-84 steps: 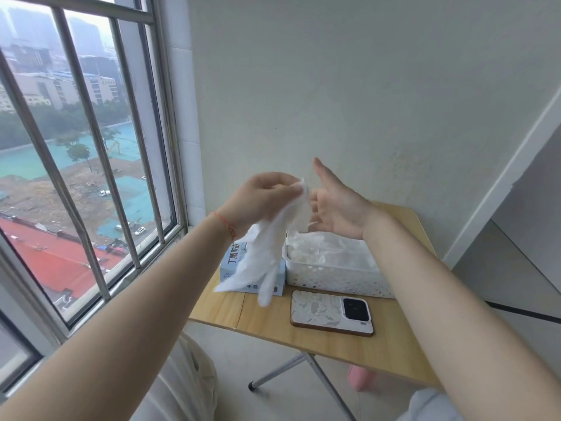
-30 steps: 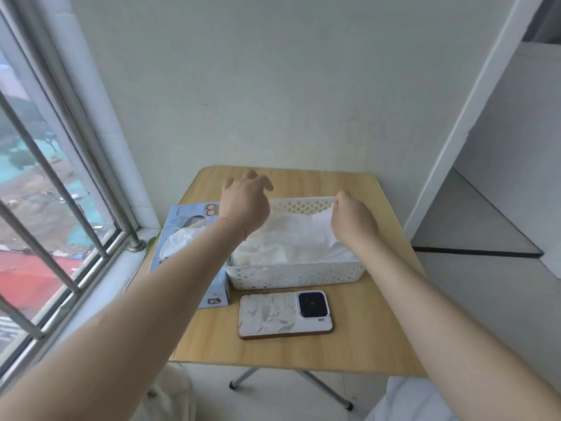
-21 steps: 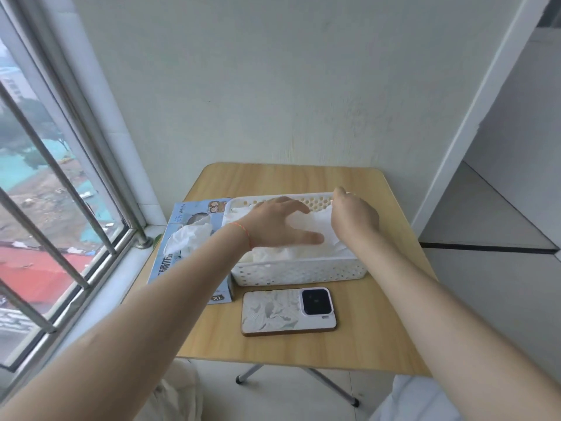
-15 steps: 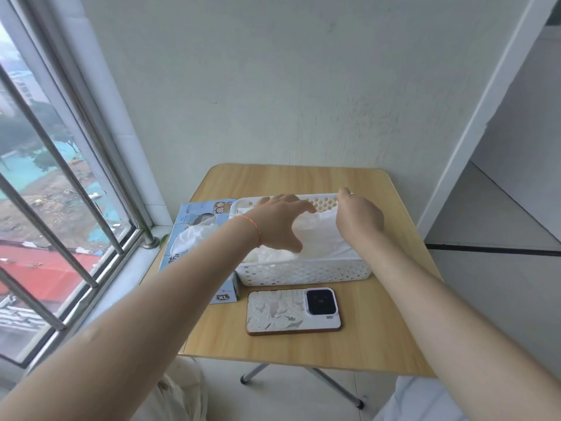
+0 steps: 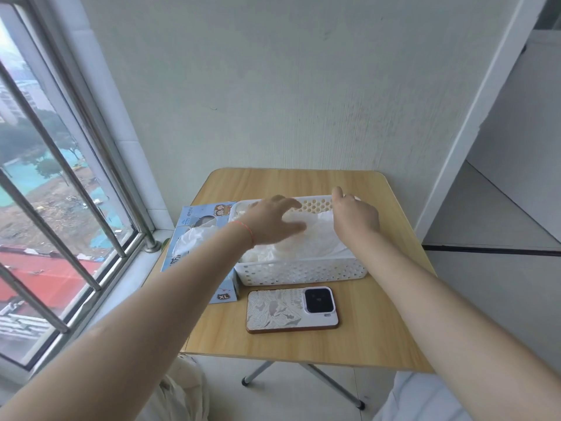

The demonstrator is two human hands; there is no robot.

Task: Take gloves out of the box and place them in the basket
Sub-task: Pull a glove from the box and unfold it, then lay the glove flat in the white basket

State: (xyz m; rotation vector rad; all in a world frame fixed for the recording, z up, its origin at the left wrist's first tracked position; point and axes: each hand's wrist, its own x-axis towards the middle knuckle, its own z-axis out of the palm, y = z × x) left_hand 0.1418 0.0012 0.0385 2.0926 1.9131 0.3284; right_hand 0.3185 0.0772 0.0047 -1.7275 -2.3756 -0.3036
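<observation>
The left hand [image 5: 273,220] has its fingers spread out and lies flat over the heap of thin white plastic gloves [image 5: 306,241] inside the white plastic basket with small holes [image 5: 303,271]; its grip holds nothing. The right hand [image 5: 355,217] is over the right end of the same basket, near the far rim, and I cannot tell if its fingers pinch a glove or only touch the heap. Just left of the basket, touching its side, lies the light blue cardboard glove box [image 5: 197,235], with one more white glove poking out of its top hole [image 5: 189,238]. The box runs long from near to far. The left hand is nearer to it, so I think that hand should go left for the next glove.
</observation>
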